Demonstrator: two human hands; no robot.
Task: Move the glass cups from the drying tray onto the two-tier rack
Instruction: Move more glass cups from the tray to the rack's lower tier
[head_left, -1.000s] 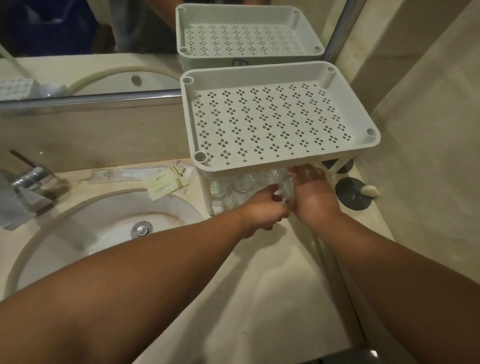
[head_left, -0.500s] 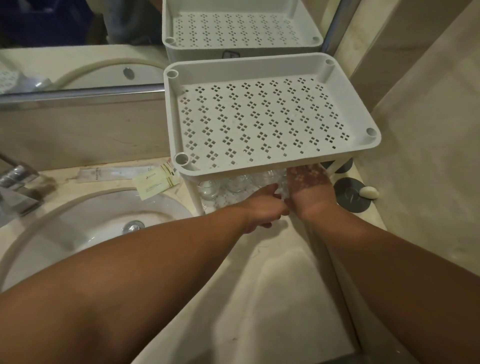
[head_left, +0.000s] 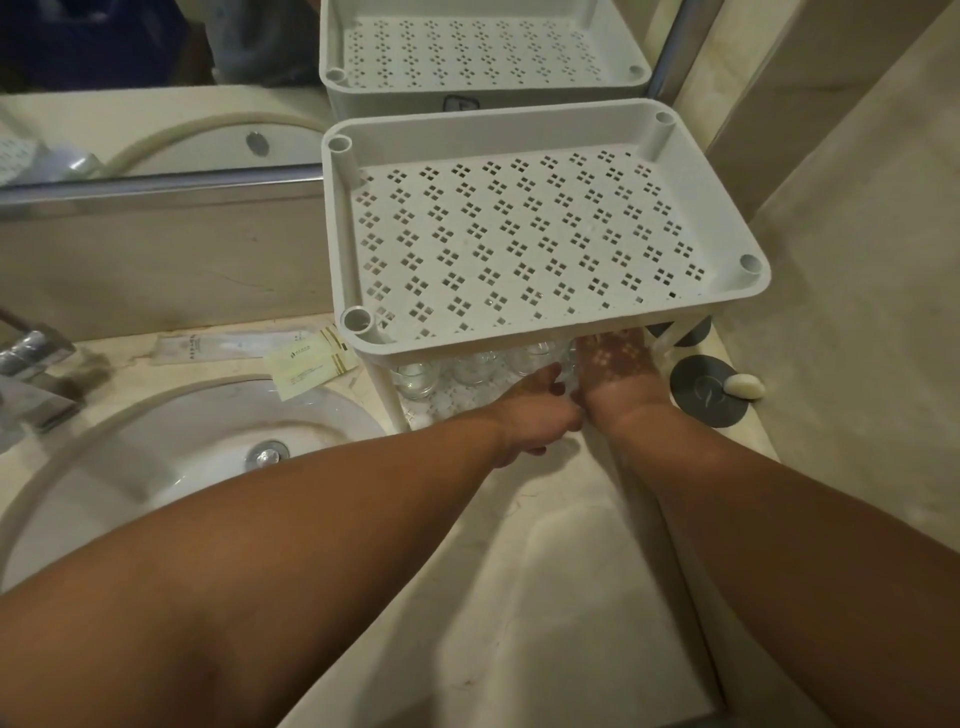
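- Worktop (head_left: 493, 597): a pale stone surface fills the lower centre of the frame. A white sink (head_left: 171, 457) is set into it at lower left, and a mirror (head_left: 156, 78) runs across the upper left.
- Two-tier rack (head_left: 545, 332): white plastic, standing at centre right on the worktop. The perforated upper tier holds nothing. The lower tier sits beneath it and shows only through the front gap.
- Left hand (head_left: 535, 410): reaches into the front of the lower tier at frame centre. Its grip is curled, thumb and fingers drawn together, seemingly around a clear glass; the glass edge is too faint to confirm the hold.
- Right hand (head_left: 618, 374): lies just beside the left hand, palm down, further under the upper tier, dappled by light through the perforations. Its fingers are hidden, so the grip cannot be told.
- Glass cups (head_left: 467, 366): several small clear tumblers stand upright in a row on the lower tier, close together, left of the hands.
- Progress, as a judgement: the lower tier is already loaded with cups and the upper tier is untouched. No drying tray is in view, so the remaining count cannot be determined. The step in hand appears to be seating or aligning a cup on the lower tier.
- Sachets (head_left: 306, 358): small packets lie flat on the worktop left of the rack.
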